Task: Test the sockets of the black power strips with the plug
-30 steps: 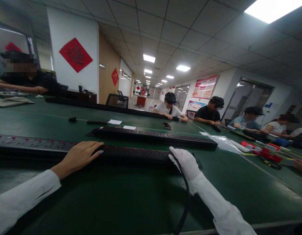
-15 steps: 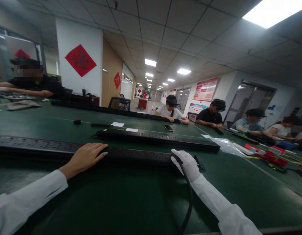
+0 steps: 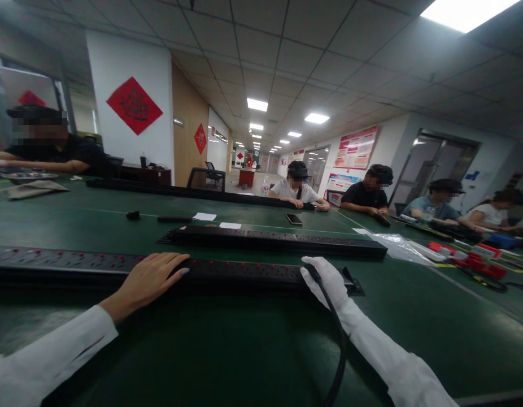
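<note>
A long black power strip with red switches lies across the green table in front of me. My bare left hand rests flat on its middle, fingers stretched out over the top. My white-gloved right hand is curled round the strip's right end, where a thick black cable runs under the hand and down toward me. A small metal bracket sticks out just past the glove.
A second black power strip lies parallel farther back, a third near the far edge. A phone, paper slips, a plastic bag and red parts lie about. Several people sit along the far and right sides.
The view has shifted a little; both hands stay on the near strip in almost the same places, and the cable now bends further to the right.
</note>
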Tool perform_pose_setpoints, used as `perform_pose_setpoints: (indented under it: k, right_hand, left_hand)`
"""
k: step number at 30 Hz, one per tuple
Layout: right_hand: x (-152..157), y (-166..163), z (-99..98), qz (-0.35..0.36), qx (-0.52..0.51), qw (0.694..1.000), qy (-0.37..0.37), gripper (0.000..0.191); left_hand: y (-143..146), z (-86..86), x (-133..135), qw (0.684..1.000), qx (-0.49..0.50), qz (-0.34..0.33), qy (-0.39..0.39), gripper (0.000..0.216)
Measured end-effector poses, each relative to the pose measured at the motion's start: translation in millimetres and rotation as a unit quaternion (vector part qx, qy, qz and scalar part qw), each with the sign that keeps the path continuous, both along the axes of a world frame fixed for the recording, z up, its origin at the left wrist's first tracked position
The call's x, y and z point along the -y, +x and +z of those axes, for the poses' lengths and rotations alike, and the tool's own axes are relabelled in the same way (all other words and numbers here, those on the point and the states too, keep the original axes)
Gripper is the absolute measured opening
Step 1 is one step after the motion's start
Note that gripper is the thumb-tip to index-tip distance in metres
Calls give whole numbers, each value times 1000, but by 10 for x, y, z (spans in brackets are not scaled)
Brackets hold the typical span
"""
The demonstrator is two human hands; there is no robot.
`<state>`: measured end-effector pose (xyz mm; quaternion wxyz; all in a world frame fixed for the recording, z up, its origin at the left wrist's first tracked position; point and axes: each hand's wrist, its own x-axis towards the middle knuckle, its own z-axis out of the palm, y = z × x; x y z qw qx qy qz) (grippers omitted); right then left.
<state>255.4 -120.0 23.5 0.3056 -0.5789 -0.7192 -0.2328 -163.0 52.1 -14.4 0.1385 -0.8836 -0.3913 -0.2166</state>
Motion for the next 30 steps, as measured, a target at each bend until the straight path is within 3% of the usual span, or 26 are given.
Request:
perform_pose_setpoints:
  k: [9, 14, 24, 27, 30]
  right_hand:
    - [-41, 91, 42, -64, 81, 995, 14, 44]
    - [-53, 95, 34, -65, 102, 992, 32, 43]
    - [-43, 43, 20, -120, 63, 988, -72, 39]
    - [-57, 24, 10, -151, 71, 983, -69, 45]
    - [-66, -16, -3, -187, 84, 977, -55, 47]
  left_hand:
    - [2, 0, 10, 1000, -12, 6, 5, 52]
    - [15, 6, 16, 1000, -8, 8, 11, 52]
    - [25, 42, 63, 1000, 2, 3, 12, 54]
    - [139, 106, 143, 1000, 10, -8, 28, 55]
    - [446, 190, 322, 998, 12, -41, 49, 57]
